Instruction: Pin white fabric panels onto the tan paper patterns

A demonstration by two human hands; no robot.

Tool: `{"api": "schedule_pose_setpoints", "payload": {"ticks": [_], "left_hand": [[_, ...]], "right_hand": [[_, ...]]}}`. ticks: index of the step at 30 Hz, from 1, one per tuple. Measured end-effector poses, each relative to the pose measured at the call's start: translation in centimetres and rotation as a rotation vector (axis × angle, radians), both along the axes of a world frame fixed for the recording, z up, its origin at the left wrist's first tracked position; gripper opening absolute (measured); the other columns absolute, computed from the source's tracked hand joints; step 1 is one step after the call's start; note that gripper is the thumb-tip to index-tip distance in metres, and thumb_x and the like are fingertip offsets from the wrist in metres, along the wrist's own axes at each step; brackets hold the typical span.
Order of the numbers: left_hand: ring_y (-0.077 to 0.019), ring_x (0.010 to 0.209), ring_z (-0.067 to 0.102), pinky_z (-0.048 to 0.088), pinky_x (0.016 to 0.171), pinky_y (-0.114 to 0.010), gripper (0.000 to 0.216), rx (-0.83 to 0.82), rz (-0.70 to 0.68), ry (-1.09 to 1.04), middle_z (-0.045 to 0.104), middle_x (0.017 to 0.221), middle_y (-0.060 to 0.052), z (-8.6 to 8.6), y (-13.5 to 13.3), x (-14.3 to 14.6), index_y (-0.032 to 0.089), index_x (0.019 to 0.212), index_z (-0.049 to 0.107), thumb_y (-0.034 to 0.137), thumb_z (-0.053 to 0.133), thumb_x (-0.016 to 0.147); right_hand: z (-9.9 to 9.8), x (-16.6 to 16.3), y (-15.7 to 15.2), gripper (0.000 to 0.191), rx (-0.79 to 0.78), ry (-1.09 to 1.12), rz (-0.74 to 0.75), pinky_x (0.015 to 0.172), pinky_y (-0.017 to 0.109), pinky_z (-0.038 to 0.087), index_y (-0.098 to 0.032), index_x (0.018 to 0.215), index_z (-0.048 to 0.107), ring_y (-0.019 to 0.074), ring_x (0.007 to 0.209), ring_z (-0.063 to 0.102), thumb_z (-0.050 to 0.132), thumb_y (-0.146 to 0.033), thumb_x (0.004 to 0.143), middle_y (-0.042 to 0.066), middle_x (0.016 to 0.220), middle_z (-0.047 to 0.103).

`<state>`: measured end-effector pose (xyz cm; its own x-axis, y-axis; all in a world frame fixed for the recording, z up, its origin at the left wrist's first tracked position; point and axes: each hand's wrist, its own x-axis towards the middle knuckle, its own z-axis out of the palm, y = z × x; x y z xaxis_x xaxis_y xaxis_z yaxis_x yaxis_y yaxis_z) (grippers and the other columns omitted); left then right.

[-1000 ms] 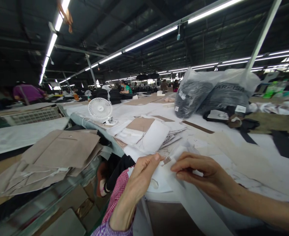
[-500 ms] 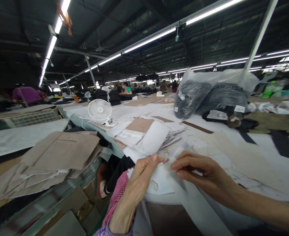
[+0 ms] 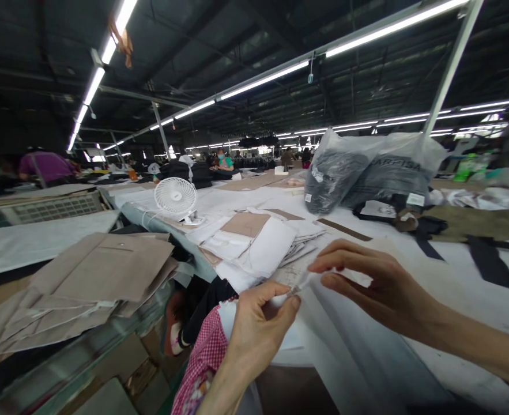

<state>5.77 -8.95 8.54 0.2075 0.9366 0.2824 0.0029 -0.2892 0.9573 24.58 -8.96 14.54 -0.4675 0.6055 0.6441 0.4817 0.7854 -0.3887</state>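
A garment factory hall: long rows of tube lights [image 3: 263,78] run under a dark roof, and a wide cutting surface [image 3: 453,288] fills the right. Stacks of cut fabric pieces [image 3: 258,242] lie mid-frame, bagged cloth bundles [image 3: 366,170] behind, with workers [image 3: 46,167] at far left.

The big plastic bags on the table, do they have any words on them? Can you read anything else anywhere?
"ARTISA": pale letters on the right plastic bag, partly cut off by folds.
White tags on the left plastic bag and under the right one: print too small to read.
The fan has a hub label, too blurred to read.
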Motion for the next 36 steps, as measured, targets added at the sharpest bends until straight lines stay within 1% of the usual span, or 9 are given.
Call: {"api": "schedule_pose_setpoints", "payload": {"ticks": [3, 9, 12, 16, 20, 25, 28, 32, 36], "left_hand": [[-0.0100, 0.059, 0.043, 0.032, 0.054, -0.021, 0.019, 0.122, 0.014, 0.075, 0.056, 0.063, 0.000, 0.7, -0.6, 0.1, 0.013, 0.068, 0.068, 0.025, 0.059, 0.080], [-0.0133, 0.063, 0.048, 0.032, 0.054, -0.023, 0.026, 0.138, 0.074, 0.235, 0.059, 0.064, -0.002, 0.3, -1.0, -0.1, 0.014, 0.071, 0.071, 0.032, 0.057, 0.085], [-0.0141, 0.063, 0.051, 0.034, 0.055, -0.024, 0.030, 0.110, 0.059, 0.245, 0.060, 0.063, -0.003, -0.1, -0.8, 0.3, 0.014, 0.066, 0.069, 0.033, 0.057, 0.086], [-0.0191, 0.079, 0.062, 0.045, 0.068, -0.027, 0.025, 0.091, 0.069, -0.097, 0.069, 0.083, -0.007, 0.1, -0.3, 0.2, 0.016, 0.091, 0.069, 0.038, 0.058, 0.086], [-0.0253, 0.101, 0.064, 0.050, 0.085, -0.037, 0.033, 0.154, 0.149, -0.526, 0.068, 0.105, -0.011, 0.6, 0.9, -2.8, 0.017, 0.104, 0.064, 0.045, 0.055, 0.088], [-0.0271, 0.110, 0.058, 0.038, 0.101, -0.039, 0.047, 0.140, 0.118, 0.117, 0.071, 0.106, -0.010, -0.6, 1.4, -7.1, 0.020, 0.099, 0.073, 0.053, 0.041, 0.092], [-0.0280, 0.104, 0.058, 0.042, 0.094, -0.036, 0.055, 0.070, 0.070, 0.214, 0.071, 0.098, -0.010, -1.8, 0.9, -8.1, 0.018, 0.093, 0.074, 0.060, 0.041, 0.089], [-0.0171, 0.070, 0.054, 0.042, 0.065, -0.025, 0.041, 0.018, 0.033, 0.078, 0.061, 0.072, -0.003, -2.4, 0.4, -7.3, 0.015, 0.078, 0.069, 0.056, 0.065, 0.075], [-0.0092, 0.054, 0.035, 0.026, 0.050, -0.019, 0.043, -0.146, 0.142, 0.041, 0.041, 0.057, 0.004, -3.4, 0.7, -5.5, 0.015, 0.060, 0.055, 0.053, 0.069, 0.072]], "right_hand": [[1.0, -0.5, 0.6, 0.015, 0.099, -0.232, 0.110, 0.079, 0.030, 0.045, -0.020, 0.096, 0.069, 0.0177, 0.089, 0.058, 0.068, -0.031, 0.085, 0.005, 0.093, 0.067], [1.6, -1.2, 1.8, 0.007, -0.196, -0.401, 0.108, 0.073, 0.026, 0.043, -0.019, 0.082, 0.071, 0.0142, 0.076, 0.059, 0.076, -0.019, 0.076, 0.000, 0.076, 0.066], [1.8, -1.2, 2.2, 0.026, -0.305, -0.525, 0.050, 0.070, 0.027, 0.043, -0.021, 0.093, 0.070, 0.0175, 0.080, 0.060, 0.080, -0.031, 0.071, 0.002, 0.087, 0.067], [1.8, -1.5, 2.6, 0.034, -0.302, -0.618, -0.173, 0.065, 0.029, 0.040, -0.021, 0.094, 0.071, 0.0218, 0.079, 0.060, 0.081, -0.040, 0.068, 0.003, 0.083, 0.068], [2.1, -1.4, 2.4, 0.009, -0.350, -0.655, -0.051, 0.071, 0.029, 0.040, -0.020, 0.075, 0.072, 0.0181, 0.076, 0.060, 0.075, -0.028, 0.077, 0.001, 0.073, 0.067], [3.6, -0.1, 1.5, 0.015, -0.318, -0.480, 0.295, 0.071, 0.025, 0.040, -0.017, 0.072, 0.068, 0.0112, 0.072, 0.056, 0.070, -0.026, 0.084, -0.002, 0.067, 0.062], [4.4, 1.3, 2.4, 0.019, -0.301, -0.422, 0.355, 0.064, 0.023, 0.039, -0.017, 0.074, 0.067, 0.0098, 0.068, 0.053, 0.066, -0.031, 0.086, -0.003, 0.067, 0.058], [4.3, 2.5, 4.5, 0.025, -0.336, -0.438, 0.255, 0.059, 0.021, 0.039, -0.013, 0.073, 0.067, 0.0095, 0.064, 0.053, 0.064, -0.034, 0.086, -0.002, 0.067, 0.058], [4.3, 3.5, 4.9, 0.041, -0.456, -0.256, 0.082, 0.084, 0.023, 0.045, -0.007, 0.095, 0.070, 0.0118, 0.091, 0.062, 0.042, -0.037, 0.095, 0.004, 0.095, 0.069]]}}
